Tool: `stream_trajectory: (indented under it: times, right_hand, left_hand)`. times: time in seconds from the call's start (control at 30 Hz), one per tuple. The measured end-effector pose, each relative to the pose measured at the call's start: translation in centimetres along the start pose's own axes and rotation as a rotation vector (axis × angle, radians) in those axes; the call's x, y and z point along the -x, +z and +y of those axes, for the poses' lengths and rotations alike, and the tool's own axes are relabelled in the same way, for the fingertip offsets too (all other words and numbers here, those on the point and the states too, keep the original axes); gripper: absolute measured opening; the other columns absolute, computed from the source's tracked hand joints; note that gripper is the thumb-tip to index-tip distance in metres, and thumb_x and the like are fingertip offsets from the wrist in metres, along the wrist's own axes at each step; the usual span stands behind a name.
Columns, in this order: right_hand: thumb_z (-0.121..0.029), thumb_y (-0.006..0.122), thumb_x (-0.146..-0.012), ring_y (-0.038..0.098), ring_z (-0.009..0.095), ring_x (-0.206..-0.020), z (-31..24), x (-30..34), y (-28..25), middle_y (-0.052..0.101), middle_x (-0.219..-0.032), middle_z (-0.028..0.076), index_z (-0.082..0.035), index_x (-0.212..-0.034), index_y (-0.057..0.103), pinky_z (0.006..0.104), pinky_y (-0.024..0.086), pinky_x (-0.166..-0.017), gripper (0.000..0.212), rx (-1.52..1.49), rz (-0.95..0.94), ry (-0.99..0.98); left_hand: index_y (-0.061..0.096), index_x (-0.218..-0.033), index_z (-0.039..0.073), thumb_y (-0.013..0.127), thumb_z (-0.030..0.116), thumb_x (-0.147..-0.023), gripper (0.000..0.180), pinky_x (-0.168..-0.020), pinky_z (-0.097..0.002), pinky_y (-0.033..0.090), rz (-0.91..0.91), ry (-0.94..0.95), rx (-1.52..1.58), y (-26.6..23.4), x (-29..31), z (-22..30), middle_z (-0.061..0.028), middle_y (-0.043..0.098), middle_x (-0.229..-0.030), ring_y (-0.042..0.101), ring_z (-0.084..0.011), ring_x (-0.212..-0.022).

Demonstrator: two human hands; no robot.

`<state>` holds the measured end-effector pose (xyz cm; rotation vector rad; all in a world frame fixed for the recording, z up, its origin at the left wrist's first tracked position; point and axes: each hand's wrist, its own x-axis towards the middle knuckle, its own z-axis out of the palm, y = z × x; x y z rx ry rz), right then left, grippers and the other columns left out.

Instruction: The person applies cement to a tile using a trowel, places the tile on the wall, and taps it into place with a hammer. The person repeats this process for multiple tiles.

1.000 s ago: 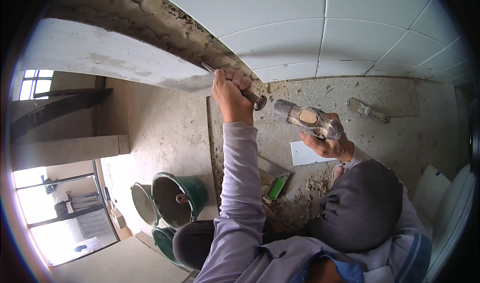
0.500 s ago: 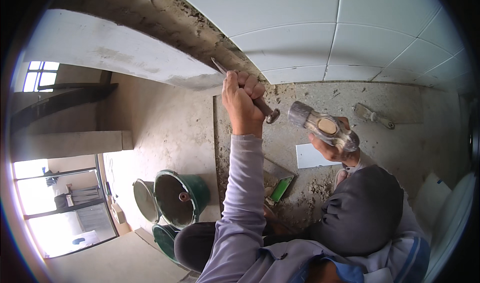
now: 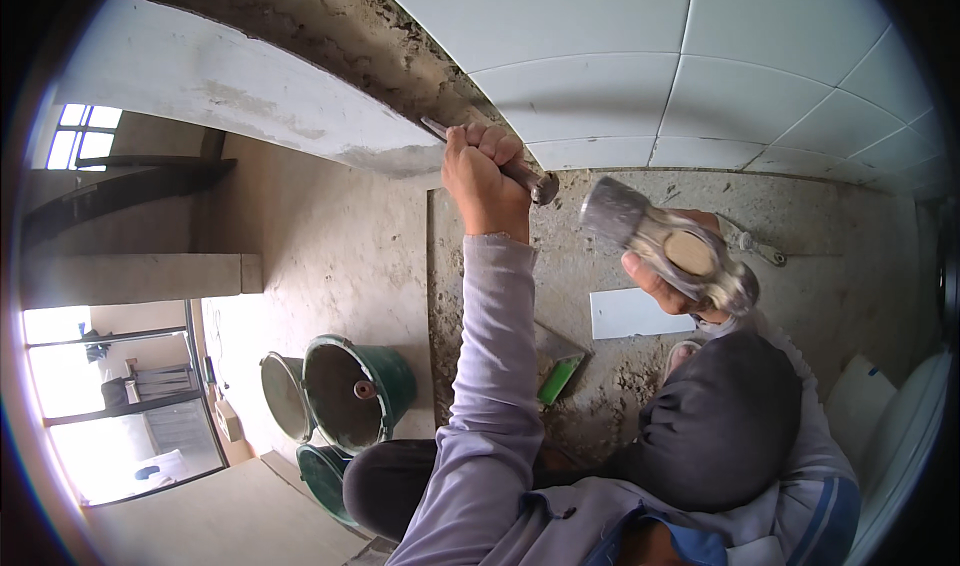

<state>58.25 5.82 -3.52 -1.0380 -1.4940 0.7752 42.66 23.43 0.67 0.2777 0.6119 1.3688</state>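
My left hand (image 3: 484,174) is wrapped round a metal chisel (image 3: 522,178). The chisel's tip points up and left, at the rough mortar strip (image 3: 385,51) between the white wall edge (image 3: 240,96) and the tiled wall (image 3: 585,96). Its mushroomed head sticks out below my fist. In my right hand (image 3: 660,284) is a hammer (image 3: 660,236), its handle end showing as a wooden oval in the head. The hammer's striking face is turned toward the chisel head, a short gap away. The grip of its handle is hidden behind the hammer head.
Green buckets (image 3: 408,391) stand on the floor at left. A white tile piece (image 3: 640,314) and a trowel-like tool with a green part (image 3: 560,378) lie near my knees among mortar crumbs. Behind the hammer lies a scraper (image 3: 765,251), partly hidden.
The hammer has shifted right and looks larger, slightly farther from the chisel. My left hand and the chisel have risen a little, with the chisel still held.
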Motion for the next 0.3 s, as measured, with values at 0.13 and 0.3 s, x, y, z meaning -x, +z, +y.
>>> stream_trajectory:
  times: [0.13,0.3]
  right_hand:
    - [-0.011,0.067,-0.076,0.061,0.019,-0.070,1.7,-1.6,2.2,0.063,-0.076,0.003,-0.006,-0.093,0.064,0.0282,0.050,-0.061,0.018,0.092,-0.001,-0.022]
    - [-0.010,0.065,-0.076,0.065,0.020,-0.058,2.4,-2.6,2.0,0.064,-0.069,0.008,-0.001,-0.092,0.064,0.0304,0.052,-0.057,0.018,0.524,0.060,-0.334]
  left_hand:
    - [0.036,-0.076,0.007,0.034,0.010,-0.097,0.021,-0.043,-0.0215,0.033,0.046,0.048,-0.015,0.3,0.1,0.1,0.0007,0.036,-0.067,0.033,-0.0079,-0.051]
    - [0.039,-0.080,0.010,0.039,0.019,-0.098,0.021,-0.044,-0.0223,0.034,-0.019,-0.065,0.058,-0.3,-1.5,-0.5,0.0016,0.037,-0.068,0.033,-0.0071,-0.052]
